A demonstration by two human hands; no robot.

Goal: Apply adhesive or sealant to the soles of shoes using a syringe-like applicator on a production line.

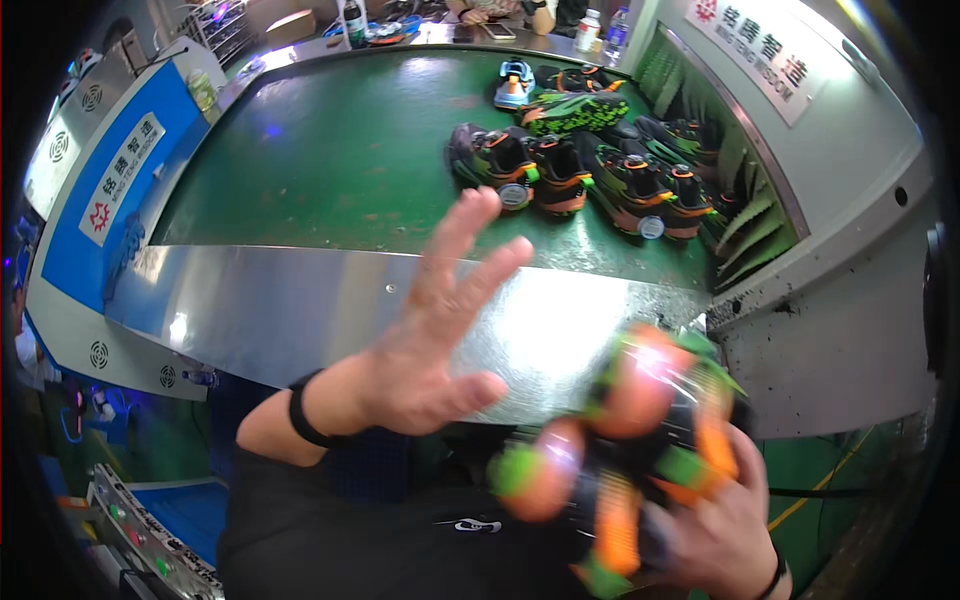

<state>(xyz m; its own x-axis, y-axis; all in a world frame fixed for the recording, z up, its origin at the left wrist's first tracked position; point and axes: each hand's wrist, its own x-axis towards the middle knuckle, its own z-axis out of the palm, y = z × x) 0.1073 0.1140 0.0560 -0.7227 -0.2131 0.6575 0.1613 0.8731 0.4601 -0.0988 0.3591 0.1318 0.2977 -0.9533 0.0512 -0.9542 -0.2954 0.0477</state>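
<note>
Blurred shoe (pixel 640 450) in right hand (pixel 715 535), apparently below table edge (pixel 330 300).

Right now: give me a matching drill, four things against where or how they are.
1. left hand
2. right hand
3. light blue shoe
4. bottles

a. far end of the green belt
b. open, fingers spread, over the steel plate
c. beyond the belt, top right
d. holding an orange-green shoe

Pairs: 1-b, 2-d, 3-a, 4-c
</note>
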